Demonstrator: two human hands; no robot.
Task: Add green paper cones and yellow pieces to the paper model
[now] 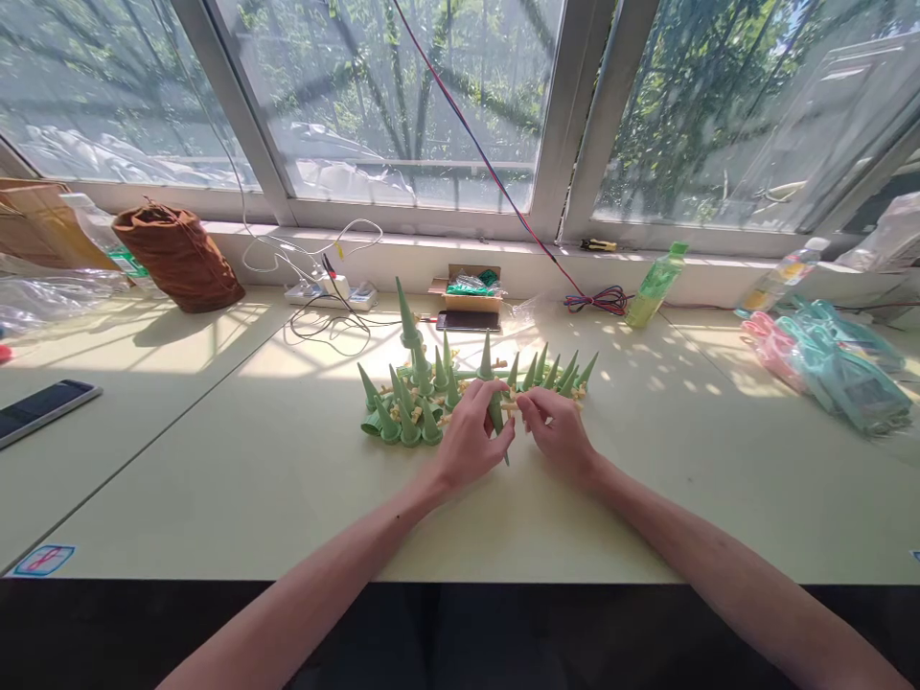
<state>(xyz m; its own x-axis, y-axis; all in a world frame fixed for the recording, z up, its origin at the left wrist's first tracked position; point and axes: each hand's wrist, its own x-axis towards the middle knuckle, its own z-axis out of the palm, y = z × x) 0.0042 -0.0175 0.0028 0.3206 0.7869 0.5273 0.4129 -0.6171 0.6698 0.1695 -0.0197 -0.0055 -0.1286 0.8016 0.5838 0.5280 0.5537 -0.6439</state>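
My left hand [474,426] is closed around a slim green cone [497,418], its point tilted down toward the table. Close beside it, the fingertips of my right hand [561,426] pinch a small pale-yellow piece [510,406] that reaches toward the cone; its exact shape is too small to tell. Around both hands stand several more green cones with round bases, such as an upright cone [486,356] behind my left hand and a cone [410,428] at the left front. A taller cone stack [406,314] rises at the back left. Small pale-yellow pieces [575,391] lie among them.
Behind the cones are a dark phone [469,321], an opened small box [471,299] and a power strip [331,292] with cables. A brown bag [179,257] and another phone [43,410] are left. Right are a green bottle [655,286] and plastic-wrapped packs [840,369].
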